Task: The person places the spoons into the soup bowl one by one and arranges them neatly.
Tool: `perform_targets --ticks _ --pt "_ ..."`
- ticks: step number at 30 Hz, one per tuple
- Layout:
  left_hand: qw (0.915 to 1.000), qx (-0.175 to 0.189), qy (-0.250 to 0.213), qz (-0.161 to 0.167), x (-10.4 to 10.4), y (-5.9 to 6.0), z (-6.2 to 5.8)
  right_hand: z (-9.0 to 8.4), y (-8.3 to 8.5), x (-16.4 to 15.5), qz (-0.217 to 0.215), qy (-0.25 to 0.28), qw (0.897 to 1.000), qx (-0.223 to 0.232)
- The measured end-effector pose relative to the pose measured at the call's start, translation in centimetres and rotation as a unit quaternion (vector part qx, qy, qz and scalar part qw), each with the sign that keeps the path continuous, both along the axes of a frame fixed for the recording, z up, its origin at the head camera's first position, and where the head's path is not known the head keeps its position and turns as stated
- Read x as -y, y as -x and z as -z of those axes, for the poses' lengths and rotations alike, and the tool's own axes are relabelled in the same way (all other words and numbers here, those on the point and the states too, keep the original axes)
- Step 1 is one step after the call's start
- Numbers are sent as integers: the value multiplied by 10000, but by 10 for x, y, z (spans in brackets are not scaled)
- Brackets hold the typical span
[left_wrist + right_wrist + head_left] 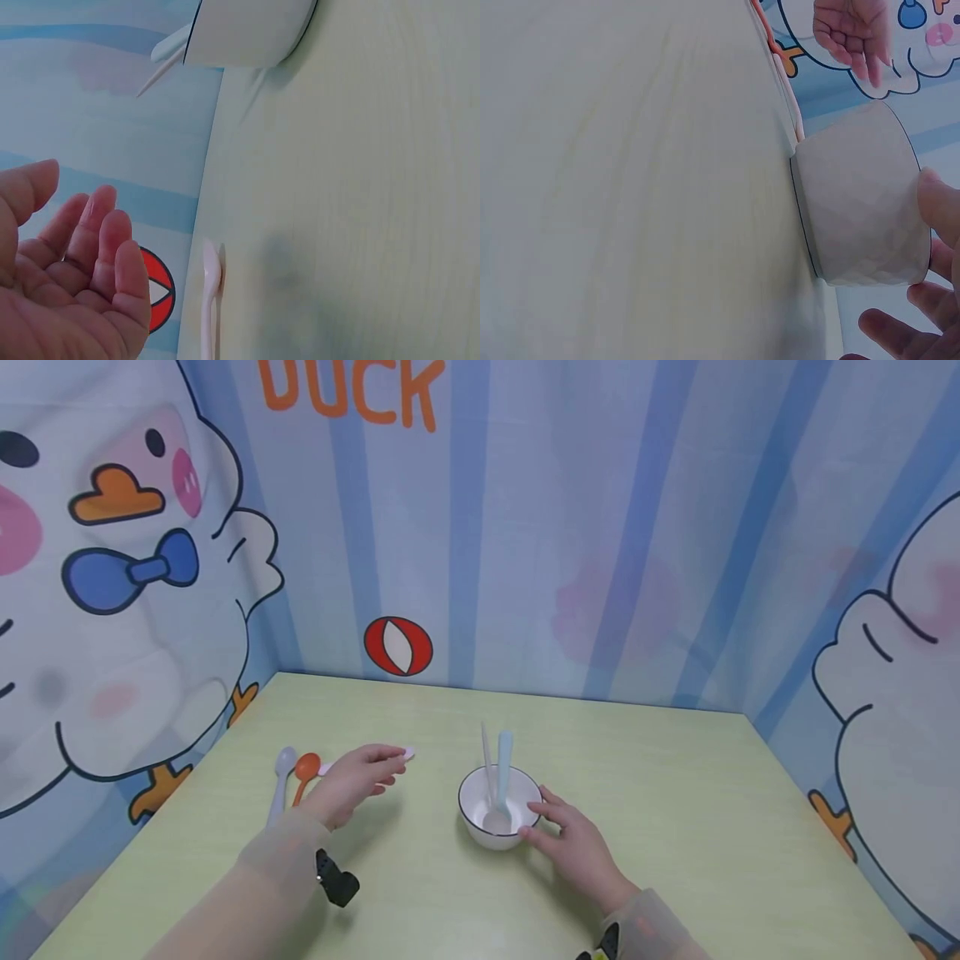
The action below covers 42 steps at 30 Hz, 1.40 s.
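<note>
Resting against the near right side of the white bowl (pixel 498 806), the right hand (pixel 577 847) has its fingers (pixel 543 810) spread and loosely bent, the fingertips touching the bowl's outer wall just under the dark rim; the right wrist view shows the thumb (pixel 939 206) lying on the faceted wall of the bowl (pixel 855 217) and two fingertips below it, a light steadying touch with the fingers bent round the wall. The bowl stands upright near the middle of the pale green table (pixel 675 793). Inside it, a light blue spoon (pixel 503 768) and a white spoon (pixel 487 760) lean with their handles pointing away from the person, side by side and close together. The left hand (pixel 356 781) hovers above the table to the left of the bowl, palm turned inward, fingers relaxed and slightly curled, gripping nothing; the left wrist view confirms an empty palm (pixel 67 300). Just beyond its fingertips a pink spoon (pixel 405 753) lies flat on the table, near the fingers but apart from them, seen also below the hand in the left wrist view (pixel 210 300). Further left, a grey spoon (pixel 281 777) and an orange spoon (pixel 303 772) lie next to each other on the table.
</note>
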<state>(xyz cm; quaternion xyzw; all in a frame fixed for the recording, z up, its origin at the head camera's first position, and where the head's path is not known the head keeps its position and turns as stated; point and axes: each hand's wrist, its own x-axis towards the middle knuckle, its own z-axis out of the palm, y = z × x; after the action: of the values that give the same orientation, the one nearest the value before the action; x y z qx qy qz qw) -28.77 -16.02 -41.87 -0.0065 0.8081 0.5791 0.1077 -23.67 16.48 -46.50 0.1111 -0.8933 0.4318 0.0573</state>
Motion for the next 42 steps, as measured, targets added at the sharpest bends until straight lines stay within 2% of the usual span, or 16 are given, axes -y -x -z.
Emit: perform_targets --ticks 5,13,21,34,42 --pt "9999 -80 46 -62 23 -9 2 0 0 0 -2 60 10000 -3" --pt "9993 -177 214 -247 53 -16 7 3 2 0 -21 198 9998 67" --pt "9975 -139 423 -554 72 -20 12 5 2 -1 -27 215 9997 96" --pt "9946 40 263 -998 101 -24 20 2 1 -1 -24 339 9992 217" --pt "9880 249 936 -1207 112 -29 24 1 0 0 -56 340 9990 275"
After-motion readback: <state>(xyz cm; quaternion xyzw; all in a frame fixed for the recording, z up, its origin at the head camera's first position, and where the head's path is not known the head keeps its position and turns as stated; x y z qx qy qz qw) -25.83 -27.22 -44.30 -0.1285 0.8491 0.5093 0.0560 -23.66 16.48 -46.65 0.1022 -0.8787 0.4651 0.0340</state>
